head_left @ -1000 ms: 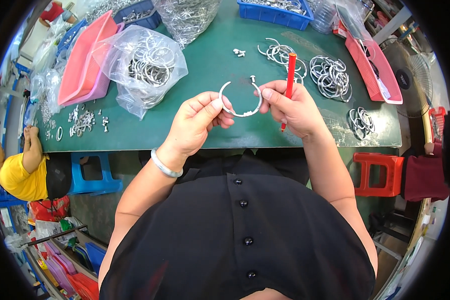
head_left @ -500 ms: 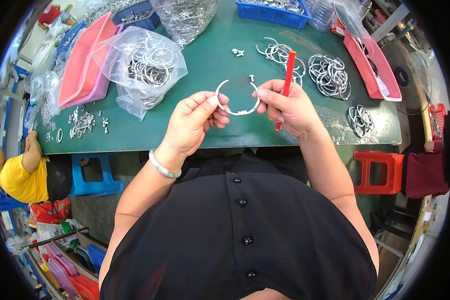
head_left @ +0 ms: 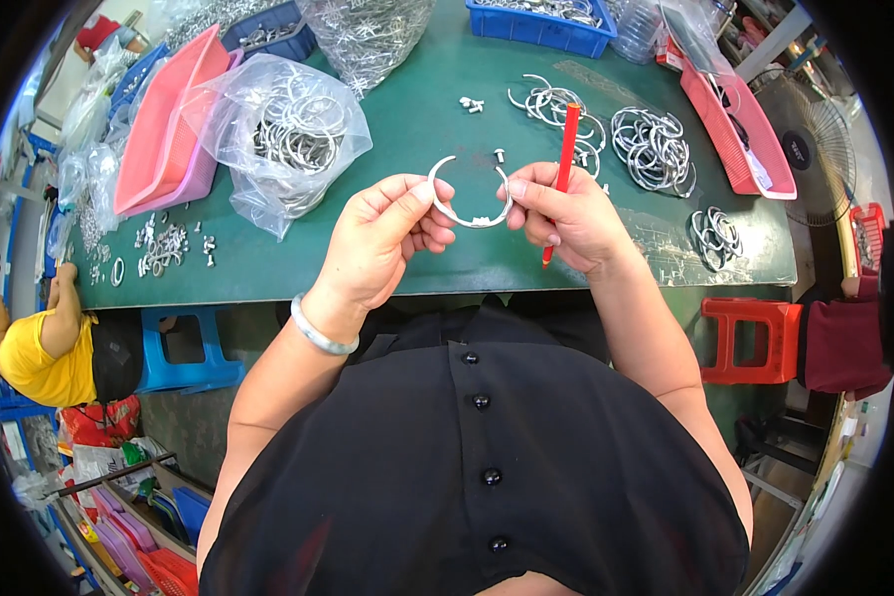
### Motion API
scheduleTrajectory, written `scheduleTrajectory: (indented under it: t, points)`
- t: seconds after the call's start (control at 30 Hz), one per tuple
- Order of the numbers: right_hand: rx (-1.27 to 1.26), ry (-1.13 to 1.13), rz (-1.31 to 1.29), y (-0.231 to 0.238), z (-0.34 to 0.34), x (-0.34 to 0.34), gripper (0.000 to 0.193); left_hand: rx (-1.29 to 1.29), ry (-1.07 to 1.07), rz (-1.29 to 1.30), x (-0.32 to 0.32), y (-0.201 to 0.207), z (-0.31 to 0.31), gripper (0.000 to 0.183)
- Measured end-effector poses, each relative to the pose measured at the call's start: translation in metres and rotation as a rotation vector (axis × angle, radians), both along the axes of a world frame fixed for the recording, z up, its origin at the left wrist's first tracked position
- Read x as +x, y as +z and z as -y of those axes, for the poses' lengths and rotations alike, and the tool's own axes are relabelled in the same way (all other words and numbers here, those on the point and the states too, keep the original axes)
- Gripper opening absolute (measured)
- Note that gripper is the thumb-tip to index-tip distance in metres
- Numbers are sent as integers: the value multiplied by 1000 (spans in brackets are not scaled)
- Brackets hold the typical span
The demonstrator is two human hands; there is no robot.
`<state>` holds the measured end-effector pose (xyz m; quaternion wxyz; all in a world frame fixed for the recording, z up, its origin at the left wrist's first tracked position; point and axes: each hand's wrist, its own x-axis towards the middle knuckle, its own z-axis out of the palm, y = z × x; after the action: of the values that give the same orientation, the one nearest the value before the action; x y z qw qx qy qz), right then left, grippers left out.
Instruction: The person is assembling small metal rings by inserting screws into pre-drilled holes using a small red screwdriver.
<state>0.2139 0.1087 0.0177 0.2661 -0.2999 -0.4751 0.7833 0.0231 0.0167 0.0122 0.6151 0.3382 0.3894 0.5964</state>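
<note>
An open silver bangle is held over the near part of the table, its gap facing away from me. My left hand pinches its left side between thumb and fingers. The right side is pinched by my right hand, which also keeps a red pen between its fingers, tip pointing down. A small silver stud-like piece shows just beyond the bangle's right end; whether it touches the bangle I cannot tell. A few small silver pieces lie farther back on the green table.
A clear bag of silver rings and pink baskets stand left, near scattered small parts. Piles of bangles lie right, beside another pink basket. A blue tray sits at the back. A person in yellow is at left.
My right hand and the pen have shifted slightly left, and the pen's top leans a little more toward the left. Both hands keep their hold on the bangle.
</note>
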Motion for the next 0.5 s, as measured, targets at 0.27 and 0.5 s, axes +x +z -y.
scheduleTrajectory:
  t: [0.27,0.5]
  points:
    - [92,-22,20,-5,-1,1,15,277,115,-562,6,6,6,16]
    - [332,-88,0,-7,3,5,18,717,285,-1082,8,17,7,13]
